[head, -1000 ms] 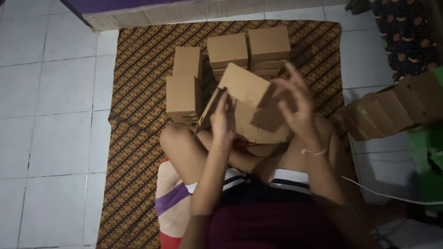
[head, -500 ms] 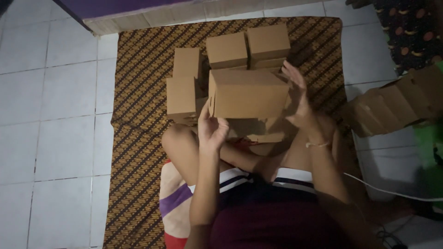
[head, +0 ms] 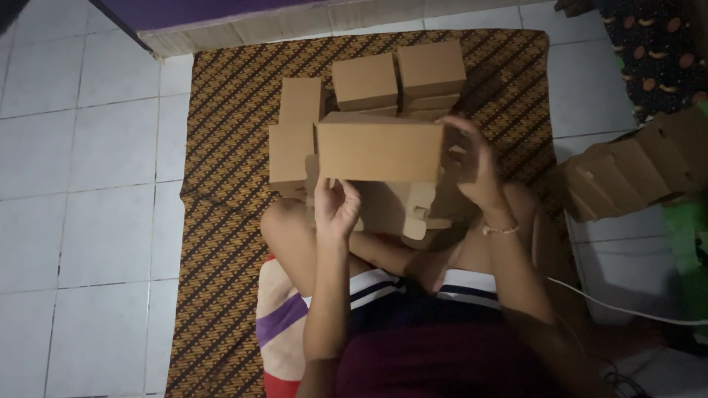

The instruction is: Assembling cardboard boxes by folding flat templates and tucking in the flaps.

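Dim light blurs the lap, and the left hand (head: 338,208) covers the lower left corner of the plain brown cardboard box (head: 380,151) it grips. The right hand (head: 472,166) clasps the box's right end, fingertips hidden. Beyond, stacked brown cardboard boxes (head: 398,77) sit on the patterned brown mat (head: 228,110).

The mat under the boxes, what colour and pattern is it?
The mat is brown and dark with a zigzag, batik-like pattern, seen best in the head view.

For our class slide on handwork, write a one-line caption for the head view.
Seated on a patterned mat, a person's left hand and right hand hold a brown cardboard box before stacked boxes.
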